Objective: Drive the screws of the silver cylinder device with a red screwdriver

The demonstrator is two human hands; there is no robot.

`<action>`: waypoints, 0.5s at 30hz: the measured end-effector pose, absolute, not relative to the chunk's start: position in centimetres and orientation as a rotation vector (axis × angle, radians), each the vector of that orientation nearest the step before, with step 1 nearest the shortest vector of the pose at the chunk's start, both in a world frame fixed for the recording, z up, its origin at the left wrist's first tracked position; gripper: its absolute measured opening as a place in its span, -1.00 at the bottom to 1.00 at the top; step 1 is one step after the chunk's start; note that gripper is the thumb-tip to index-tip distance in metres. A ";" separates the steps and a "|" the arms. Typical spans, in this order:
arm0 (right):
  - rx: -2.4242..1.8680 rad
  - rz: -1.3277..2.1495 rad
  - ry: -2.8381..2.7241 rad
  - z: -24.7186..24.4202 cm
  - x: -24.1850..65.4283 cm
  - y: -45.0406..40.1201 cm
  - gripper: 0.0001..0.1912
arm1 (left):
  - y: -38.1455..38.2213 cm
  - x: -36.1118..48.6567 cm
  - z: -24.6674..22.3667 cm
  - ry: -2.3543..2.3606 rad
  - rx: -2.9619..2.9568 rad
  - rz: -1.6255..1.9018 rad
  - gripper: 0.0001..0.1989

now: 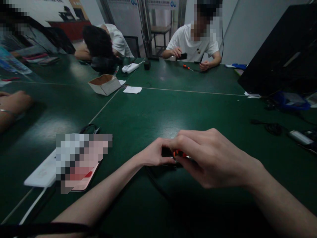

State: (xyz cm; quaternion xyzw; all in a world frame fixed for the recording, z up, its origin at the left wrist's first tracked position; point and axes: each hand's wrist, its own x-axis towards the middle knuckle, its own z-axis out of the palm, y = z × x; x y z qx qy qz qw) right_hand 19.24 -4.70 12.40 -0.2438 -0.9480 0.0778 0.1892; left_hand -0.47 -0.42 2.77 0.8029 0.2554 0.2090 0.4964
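My left hand (155,152) is closed around a small black object (166,152). Most of that object is hidden by the fingers, and its kind does not show. Right against it, my right hand (205,155) grips a screwdriver (180,153) by its orange and black handle. The screwdriver's tip is hidden between the hands. A black cable (158,186) runs down from beneath my left hand over the dark green table (188,109).
Left of my forearm lie a white power strip (39,173) and a pink phone (92,172). A cardboard box (105,86) and paper (132,89) are farther back. A large black panel (279,53) stands right, near cables (273,128). Co-workers sit across and at left.
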 end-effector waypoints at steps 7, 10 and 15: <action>-0.657 0.090 -2.650 12.2 19.4 -4.4 -0.91 | -0.4 -0.8 1.9 0.544 1.954 0.541 -0.87; -0.658 0.061 -2.630 12.0 19.4 -4.2 -0.86 | -0.3 -0.9 1.6 0.561 1.976 0.514 -0.87; -0.661 0.272 -2.604 12.2 19.6 -4.2 -0.84 | -0.1 -0.8 2.0 0.568 1.983 0.511 -0.90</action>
